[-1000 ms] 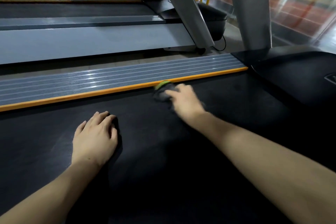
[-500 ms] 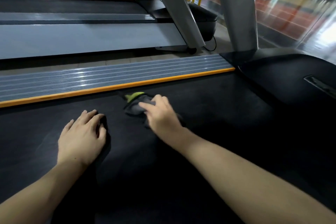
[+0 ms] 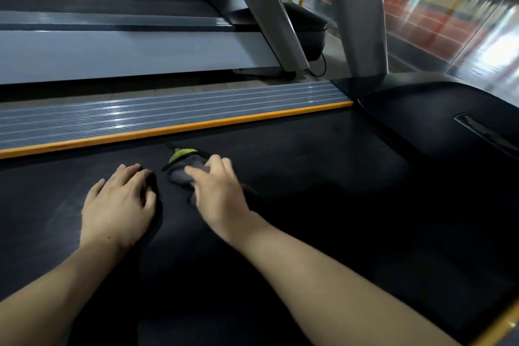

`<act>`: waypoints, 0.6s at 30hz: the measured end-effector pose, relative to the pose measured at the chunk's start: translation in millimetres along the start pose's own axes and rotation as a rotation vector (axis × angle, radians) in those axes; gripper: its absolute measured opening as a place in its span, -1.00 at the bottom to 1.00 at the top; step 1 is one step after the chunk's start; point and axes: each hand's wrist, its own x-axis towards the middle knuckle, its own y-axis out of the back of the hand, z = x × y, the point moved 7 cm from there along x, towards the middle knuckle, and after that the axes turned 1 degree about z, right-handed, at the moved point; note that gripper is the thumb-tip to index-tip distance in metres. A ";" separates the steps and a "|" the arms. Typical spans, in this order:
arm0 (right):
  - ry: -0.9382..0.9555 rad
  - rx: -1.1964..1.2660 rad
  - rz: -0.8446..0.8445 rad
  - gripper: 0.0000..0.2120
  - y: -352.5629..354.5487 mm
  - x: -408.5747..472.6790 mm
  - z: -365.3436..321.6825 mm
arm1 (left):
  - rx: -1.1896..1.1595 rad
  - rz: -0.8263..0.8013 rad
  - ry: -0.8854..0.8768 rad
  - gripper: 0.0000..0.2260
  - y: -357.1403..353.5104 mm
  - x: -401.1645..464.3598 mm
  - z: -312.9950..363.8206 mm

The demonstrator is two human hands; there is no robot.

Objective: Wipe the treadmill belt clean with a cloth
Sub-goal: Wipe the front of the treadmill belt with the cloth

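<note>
The cloth (image 3: 182, 170), grey with a bright green edge at its far end, lies bunched on the black treadmill belt (image 3: 309, 177), a little short of the orange strip (image 3: 174, 128) that borders the belt on its far side. The right hand (image 3: 219, 194) lies on top of the cloth, palm down, fingers stretched forward and slightly spread, pressing it against the belt rather than pinching it; the near part of the cloth is hidden under the palm. Just beside it, the left hand (image 3: 118, 205) rests flat on the bare belt with its fingers straight and close together, holding nothing and apart from the cloth. Beyond the orange strip runs a ribbed grey side rail (image 3: 140, 118). To the right the belt meets the black motor cover (image 3: 438, 126), from which a grey upright (image 3: 356, 14) rises. A neighbouring treadmill (image 3: 112, 50) stands further off.
</note>
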 end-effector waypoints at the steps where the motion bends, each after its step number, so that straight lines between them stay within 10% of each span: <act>1: 0.035 -0.001 -0.008 -0.70 5.9 -1.9 8.9 | -0.002 0.002 -0.002 -0.71 0.7 -0.9 0.1; 9: -0.436 -0.308 0.181 -0.54 93.3 -2.0 194.2 | 0.006 0.004 0.008 -0.72 -0.4 3.7 4.0; 13: -0.455 -0.299 0.127 -0.61 44.1 32.4 134.0 | -0.002 0.019 0.011 -0.71 0.9 2.6 2.0; 18: -0.019 -0.115 -0.112 -0.64 -49.3 58.6 -12.2 | 0.018 0.026 0.039 -0.68 2.8 1.2 -1.1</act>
